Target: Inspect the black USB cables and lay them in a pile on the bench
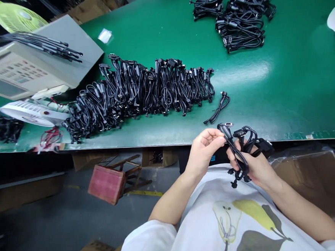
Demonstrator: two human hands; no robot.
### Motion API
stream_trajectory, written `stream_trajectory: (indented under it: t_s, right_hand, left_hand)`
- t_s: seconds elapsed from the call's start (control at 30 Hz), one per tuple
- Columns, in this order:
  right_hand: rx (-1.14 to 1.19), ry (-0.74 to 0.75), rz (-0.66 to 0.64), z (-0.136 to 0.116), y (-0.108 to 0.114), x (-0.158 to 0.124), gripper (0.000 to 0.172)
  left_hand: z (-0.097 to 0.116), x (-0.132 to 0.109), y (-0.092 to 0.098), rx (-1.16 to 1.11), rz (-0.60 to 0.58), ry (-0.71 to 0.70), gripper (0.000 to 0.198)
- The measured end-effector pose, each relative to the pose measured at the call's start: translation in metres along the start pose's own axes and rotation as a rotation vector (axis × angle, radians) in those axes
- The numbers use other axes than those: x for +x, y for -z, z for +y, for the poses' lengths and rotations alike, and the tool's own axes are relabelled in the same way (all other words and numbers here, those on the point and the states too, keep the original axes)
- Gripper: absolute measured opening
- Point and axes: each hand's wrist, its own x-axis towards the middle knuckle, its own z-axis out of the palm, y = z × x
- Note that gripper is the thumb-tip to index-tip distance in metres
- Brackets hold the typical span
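Note:
My left hand [203, 150] pinches the metal-tipped connector end of a coiled black cable [241, 151] just below the table edge. My right hand [252, 166] grips the same cable's loops, with several plugs dangling below it and a wider connector sticking out to the right. On the green-topped workbench [286, 94], a single looped black cable [219, 108] lies nearest my hands. Behind it stretches a long row of bundled black cables [139, 91]. More bundles form a heap [240, 19] at the far right.
A beige bench instrument [23, 70] with black cables [32, 47] across its top stands at the left, beside a white fan [31, 114]. Red wires [50, 136] lie near the bench edge. Below are a pink-topped stool [105, 183] and a cardboard box [311, 180].

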Motion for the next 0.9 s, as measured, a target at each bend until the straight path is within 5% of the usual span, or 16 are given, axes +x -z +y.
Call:
stream_trajectory:
  t_s: [0.2, 0.33, 0.6, 0.73, 0.9]
  right_hand:
    - [-0.369, 0.117, 0.048, 0.004, 0.009, -0.004, 0.016]
    - [-0.732, 0.263, 0.044, 0.002, 0.018, -0.009, 0.01]
    - [-1.165, 0.638, -0.242, -0.015, 0.032, -0.006, 0.018]
    - [-1.126, 0.536, -0.202, -0.018, 0.032, -0.008, 0.015]
    - [-0.797, 0.263, -0.121, -0.011, 0.033, -0.011, 0.013]
  left_hand:
    - [-0.005, 0.0, -0.002, 0.014, 0.045, -0.03, 0.044]
    - [-0.005, 0.002, -0.001, 0.076, -0.051, -0.013, 0.039]
    - [-0.007, 0.004, 0.002, 0.181, -0.032, 0.033, 0.042]
    - [-0.004, 0.001, 0.002, 0.164, -0.046, 0.04, 0.032]
    - [0.002, -0.004, 0.001, 0.206, -0.077, -0.005, 0.024]
